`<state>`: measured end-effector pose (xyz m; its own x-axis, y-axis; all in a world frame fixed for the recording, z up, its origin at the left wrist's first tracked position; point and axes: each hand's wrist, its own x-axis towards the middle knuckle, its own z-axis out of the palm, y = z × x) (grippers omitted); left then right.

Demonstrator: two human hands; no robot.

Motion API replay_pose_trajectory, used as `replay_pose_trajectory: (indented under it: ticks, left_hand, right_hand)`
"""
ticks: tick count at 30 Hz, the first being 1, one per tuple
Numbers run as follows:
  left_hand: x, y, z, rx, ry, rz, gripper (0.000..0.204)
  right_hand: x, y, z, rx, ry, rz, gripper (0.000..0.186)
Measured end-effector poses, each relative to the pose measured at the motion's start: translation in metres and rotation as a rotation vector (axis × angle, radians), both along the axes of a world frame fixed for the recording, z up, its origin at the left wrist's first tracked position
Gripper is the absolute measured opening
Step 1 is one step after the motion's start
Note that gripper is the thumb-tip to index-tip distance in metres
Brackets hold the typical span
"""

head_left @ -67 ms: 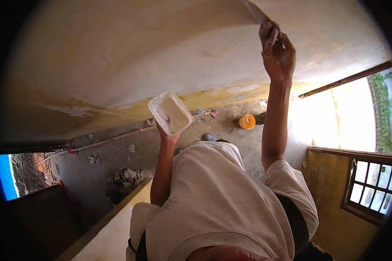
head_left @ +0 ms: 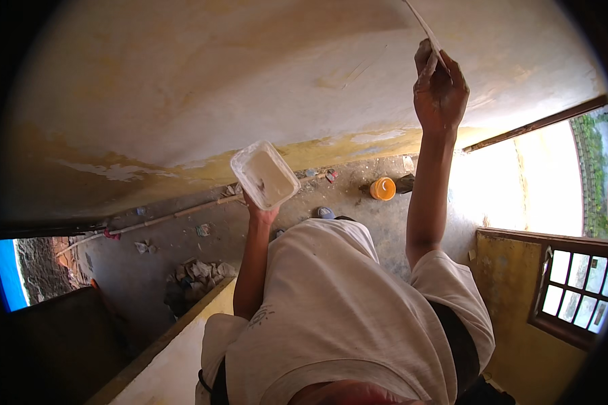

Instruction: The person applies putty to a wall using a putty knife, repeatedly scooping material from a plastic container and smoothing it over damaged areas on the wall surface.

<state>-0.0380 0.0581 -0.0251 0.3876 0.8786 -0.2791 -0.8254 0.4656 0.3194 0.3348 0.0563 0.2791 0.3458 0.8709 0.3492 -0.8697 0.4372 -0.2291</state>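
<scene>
My left hand (head_left: 262, 214) grips a white rectangular plastic tub (head_left: 292, 181) from below, its open top showing pale, paste-like filler and whitish smears on the walls. High at the right, my raised right hand (head_left: 441, 94) pinches a thin putty knife (head_left: 422, 21), seen nearly edge-on and coated with pale residue. Its far end leaves the picture at the top, so I cannot tell whether it touches the wall. The wall (head_left: 250, 81) in front is patchy white and yellowish, with peeling spots along its lower part.
An orange bucket (head_left: 383, 189) stands on the grey floor (head_left: 162, 236) near the wall. A long pole (head_left: 182, 212) lies along the wall's foot among scraps. Crumpled sacks (head_left: 199, 277) are heaped behind a low partition (head_left: 175, 344). At the right are a bright opening and a barred window (head_left: 577, 287).
My right hand has shifted slightly right and down, and the putty knife has turned from showing its blade face to nearly edge-on. My left hand and the tub stay almost still.
</scene>
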Motion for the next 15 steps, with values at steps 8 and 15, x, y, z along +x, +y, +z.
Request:
replay_pose_trajectory:
  ticks: [8, 15]
  left_hand:
    - [0.020, 0.004, -0.002, 0.057, 0.004, 0.045, 0.053]
    - [0.044, 0.012, -0.003, 0.124, -0.021, 0.005, 0.053]
  right_hand:
    - [-0.069, -0.003, -0.187, -0.770, -0.115, 0.162, 0.020]
    - [0.005, 0.061, -0.124, -0.492, 0.133, 0.207, 0.023]
